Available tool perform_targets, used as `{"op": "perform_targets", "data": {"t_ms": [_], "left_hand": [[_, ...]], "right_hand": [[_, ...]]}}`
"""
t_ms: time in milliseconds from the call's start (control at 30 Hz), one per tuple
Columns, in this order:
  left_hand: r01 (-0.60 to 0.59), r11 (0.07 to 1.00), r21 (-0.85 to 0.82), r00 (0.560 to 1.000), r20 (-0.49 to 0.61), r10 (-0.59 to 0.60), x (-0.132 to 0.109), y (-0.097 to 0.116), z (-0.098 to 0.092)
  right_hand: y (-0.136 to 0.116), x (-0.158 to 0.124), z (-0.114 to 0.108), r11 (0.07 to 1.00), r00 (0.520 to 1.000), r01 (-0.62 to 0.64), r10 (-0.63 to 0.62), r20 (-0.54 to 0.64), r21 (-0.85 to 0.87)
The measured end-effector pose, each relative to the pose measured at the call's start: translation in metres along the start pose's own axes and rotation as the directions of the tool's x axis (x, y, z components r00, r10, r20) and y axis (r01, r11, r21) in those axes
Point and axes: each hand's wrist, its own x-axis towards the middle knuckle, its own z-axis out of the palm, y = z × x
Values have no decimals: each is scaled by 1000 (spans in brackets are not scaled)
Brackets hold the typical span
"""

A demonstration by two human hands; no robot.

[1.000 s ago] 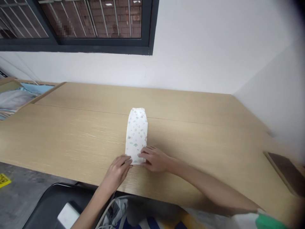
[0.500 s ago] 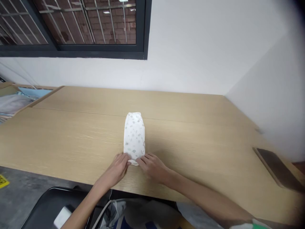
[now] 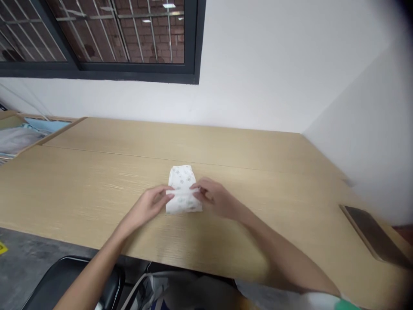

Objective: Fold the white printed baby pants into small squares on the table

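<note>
White printed cloth (image 3: 183, 206): I have it lying folded on the wood-grain tabletop (image 3: 97, 181), about midway along it and just in front of the tabletop's lengthwise seam; a fold line crosses the cloth between the hands, and small motifs show on its far part.
Left hand (image 3: 151, 204): low over the tabletop's middle, at the cloth's left edge; I see thumb and forefinger slightly apart at the tips, both touching cloth, but I can't tell whether they pinch it.
Right hand (image 3: 221, 199): low over the tabletop's middle, at the cloth's right edge, fingers bent, tips on the fold; a pinch I can't confirm here either.
Dark flat panel (image 3: 374, 234): lying at the tabletop's right end, well apart from both hands.
Open box (image 3: 60, 130): at the tabletop's far left; I make out a clear plastic bag (image 3: 16, 138) inside.
Black chair (image 3: 61, 272): below the tabletop's front edge, on the left.
Barred window (image 3: 135, 74): beyond the tabletop's back edge, up on the left of the white wall (image 3: 258, 77).
</note>
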Motion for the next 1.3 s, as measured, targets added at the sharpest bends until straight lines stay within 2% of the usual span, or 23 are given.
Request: {"op": "perform_targets", "data": {"t_ms": [67, 133, 233, 333, 433, 500, 567, 633, 700, 767, 833, 900, 967, 1100, 1300], "left_hand": [[-16, 997, 72, 997, -74, 22, 33, -8, 0], [36, 989, 144, 988, -154, -13, 66, -20, 3], [104, 976, 190, 982, -178, -70, 108, -41, 15], [168, 955, 245, 977, -172, -128, 136, -57, 25], [223, 920, 323, 965, -207, -161, 144, -60, 30], [230, 896, 380, 958, -251, -139, 134, -53, 34], [212, 878, 429, 956, -278, -95, 110, -41, 46], [169, 866, 470, 965, -257, -49, 73, -29, 68], [109, 829, 549, 977, -214, 13, 33, -22, 97], [74, 781, 621, 984, -175, 46, -1, -22, 127], [98, 772, 628, 988, -156, 2, -22, -25, 148], [132, 796, 591, 990, -124, -72, -29, -28, 158], [157, 820, 550, 987, -103, -120, -28, -30, 158], [155, 804, 575, 986, -138, -92, -26, -28, 152], [101, 774, 625, 985, -173, 10, -27, -26, 151]], "right_hand": [[24, 29, -2, 998, 997, -44, 42, -61, -33], [51, 58, 2, 993, 990, -111, 107, -97, -40], [90, 93, 16, 972, 969, -229, 223, -108, -50], [123, 113, 32, 939, 941, -331, 320, -111, -94], [140, 120, 41, 934, 941, -331, 316, -121, -135], [141, 119, 41, 937, 946, -312, 291, -140, -160], [130, 113, 40, 946, 961, -253, 221, -167, -202], [110, 104, 39, 955, 985, -111, 70, -156, -273], [85, 92, 44, 943, 991, 106, -126, -43, -314], [63, 78, 56, 915, 945, 320, -291, 149, -246], [49, 64, 71, 880, 856, 460, -403, 322, -119], [45, 52, 85, 859, 784, 512, -453, 426, -29], [49, 45, 94, 861, 761, 509, -443, 473, -13], [70, 45, 97, 876, 792, 472, -371, 485, -102], [111, 68, 83, 841, 837, 464, -312, 450, -280]]}}
